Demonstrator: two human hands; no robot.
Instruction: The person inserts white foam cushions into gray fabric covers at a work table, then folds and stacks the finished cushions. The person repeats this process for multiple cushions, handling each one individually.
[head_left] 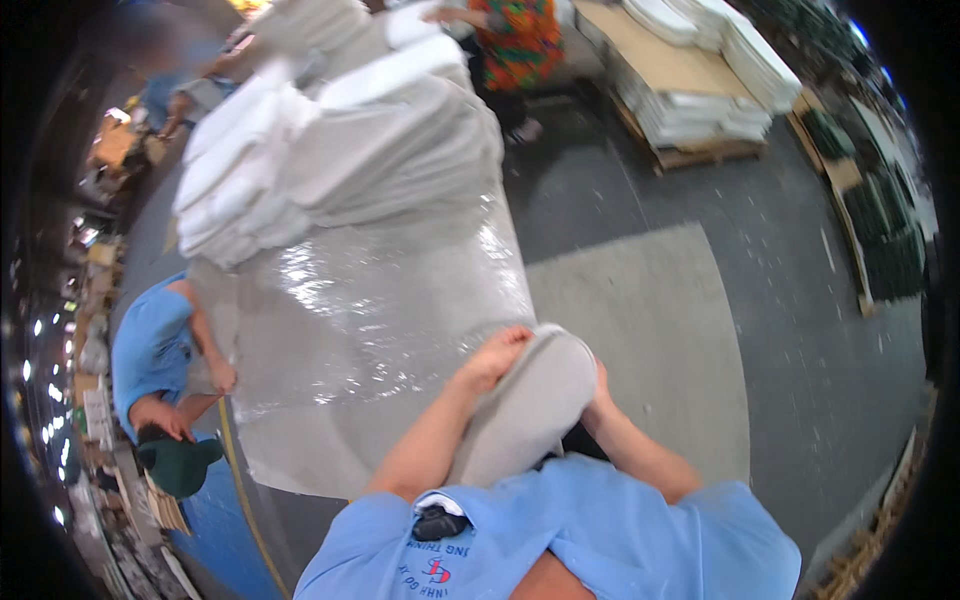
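Note:
A grey fabric-covered cushion with a rounded far end is held upright against my front, its lower part running down toward my shirt. My left hand grips its left edge near the rounded end, fingers curled at the rim. On the opposite edge my right hand holds the cushion, with most of its fingers hidden behind it. Just beyond is a table topped with grey sheeting, and a sheet of shiny clear plastic lies over its middle.
White and grey cushions are heaped on the table's far half. A co-worker in blue with a dark green cap bends at the left edge. Another person in patterned clothing stands beyond. A loaded pallet and a grey floor sheet are rightward.

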